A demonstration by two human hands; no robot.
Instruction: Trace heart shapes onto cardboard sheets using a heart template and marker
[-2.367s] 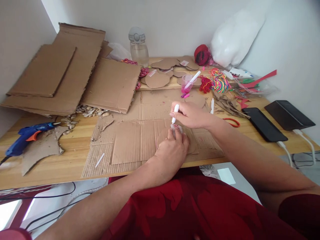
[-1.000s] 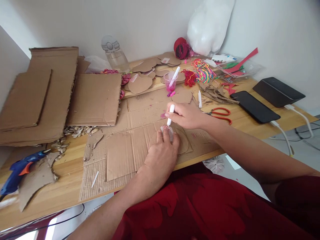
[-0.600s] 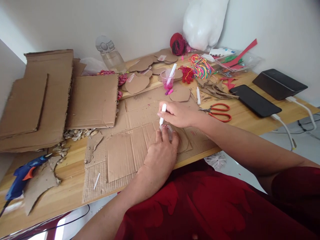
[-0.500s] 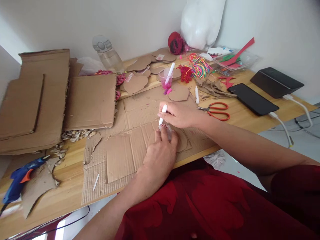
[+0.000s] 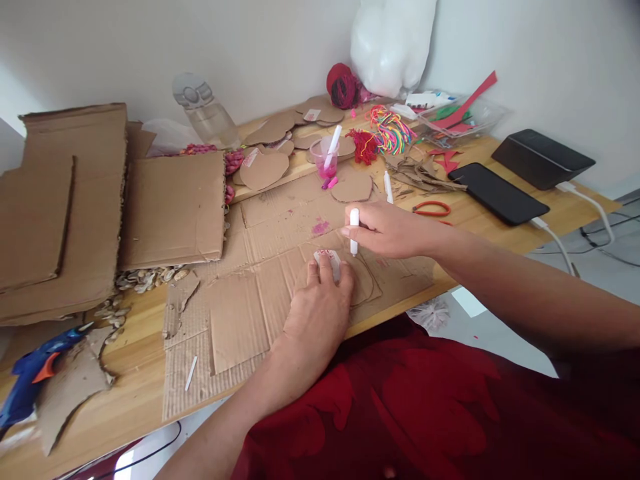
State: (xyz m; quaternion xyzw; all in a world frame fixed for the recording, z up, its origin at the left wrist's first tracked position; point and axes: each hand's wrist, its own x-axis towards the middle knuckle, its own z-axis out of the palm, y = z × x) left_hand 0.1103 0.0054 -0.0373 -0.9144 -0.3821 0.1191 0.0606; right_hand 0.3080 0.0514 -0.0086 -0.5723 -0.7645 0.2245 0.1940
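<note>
My left hand (image 5: 320,303) presses a small white piece (image 5: 327,259) with red marks down on a round cardboard cutout (image 5: 363,283), fingers closed over it. My right hand (image 5: 390,230) pinches a white pen-like stick (image 5: 354,230) upright, just right of that piece and a little apart from it. Both hands rest over a flattened cardboard sheet (image 5: 245,307) at the table's front edge. A pink stain (image 5: 321,227) marks the sheet beyond my fingers.
A pink cup with a white stick (image 5: 325,160), cardboard discs (image 5: 263,170), coloured yarn (image 5: 387,133) and red scissors (image 5: 431,209) lie behind. Stacked cardboard (image 5: 75,200) fills the left, with a blue glue gun (image 5: 30,380) near the front. Two black devices (image 5: 495,193) sit right.
My right hand has shifted right with the white stick, lifting its tip off the small white piece. My left hand stays on the piece. The view has drifted leftward.
</note>
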